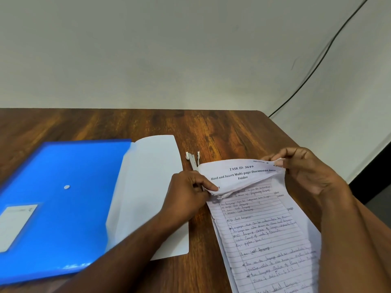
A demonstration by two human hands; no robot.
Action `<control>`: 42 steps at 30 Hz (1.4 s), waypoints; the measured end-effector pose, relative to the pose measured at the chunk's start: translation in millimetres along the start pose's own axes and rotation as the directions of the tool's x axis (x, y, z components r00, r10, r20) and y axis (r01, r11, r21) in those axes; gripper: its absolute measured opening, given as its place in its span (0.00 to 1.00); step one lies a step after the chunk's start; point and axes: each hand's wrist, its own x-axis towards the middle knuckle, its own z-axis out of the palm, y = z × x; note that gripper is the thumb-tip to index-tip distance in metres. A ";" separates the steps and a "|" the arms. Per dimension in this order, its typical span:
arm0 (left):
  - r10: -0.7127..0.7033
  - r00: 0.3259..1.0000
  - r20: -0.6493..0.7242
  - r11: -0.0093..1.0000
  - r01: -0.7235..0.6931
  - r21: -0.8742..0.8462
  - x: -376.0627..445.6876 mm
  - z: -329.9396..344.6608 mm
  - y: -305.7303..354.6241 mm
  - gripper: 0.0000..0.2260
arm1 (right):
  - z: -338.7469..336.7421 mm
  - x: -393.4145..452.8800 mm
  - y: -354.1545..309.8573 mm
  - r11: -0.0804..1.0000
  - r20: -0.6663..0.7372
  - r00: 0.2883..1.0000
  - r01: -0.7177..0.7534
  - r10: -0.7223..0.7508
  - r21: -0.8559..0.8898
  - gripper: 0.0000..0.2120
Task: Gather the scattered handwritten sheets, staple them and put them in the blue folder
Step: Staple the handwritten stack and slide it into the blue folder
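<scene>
Handwritten sheets [264, 235] – one stack, two hands: left [186, 195], right [306, 170] pinching its top corners; one blue folder [59, 199].

A dark wooden table [222, 132] with a rounded corner stands against a plain off-white wall [169, 49]. A thin black cable [317, 66] runs slantwise down the wall behind the corner.

The worktop [222, 127] is dark wood with a strong grain and a smooth, slightly glossy finish. The blue folder [63, 197] looks like shiny translucent plastic, with a pale matt inner flap [152, 187] (plastic or card, hard to tell). The handwritten sheets [264, 229] are thin ruled paper, matt, crumpled and ragged along the top edge.
</scene>
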 end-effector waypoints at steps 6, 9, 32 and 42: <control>0.032 0.999 -0.021 0.999 -0.032 0.001 0.3 1.6 0.5 0.12 | -10.7 1.8 4.3 0.999 0.050 0.998 -0.050 0.049 0.002 0.17; 0.043 0.998 -0.047 0.998 -0.041 0.045 -1.9 1.4 1.7 0.11 | -9.3 3.7 7.4 0.998 0.039 0.997 -0.060 0.060 0.004 0.06; 0.087 0.996 0.016 0.995 -0.087 0.039 -4.4 -3.4 -0.6 0.12 | 14.3 15.7 5.3 0.977 -0.304 0.929 -0.192 0.211 0.091 0.19; 0.120 0.993 0.009 0.991 -0.121 0.054 -3.0 -1.5 -5.1 0.13 | 18.2 14.8 13.5 0.962 -0.258 0.936 -0.265 0.239 -0.071 0.20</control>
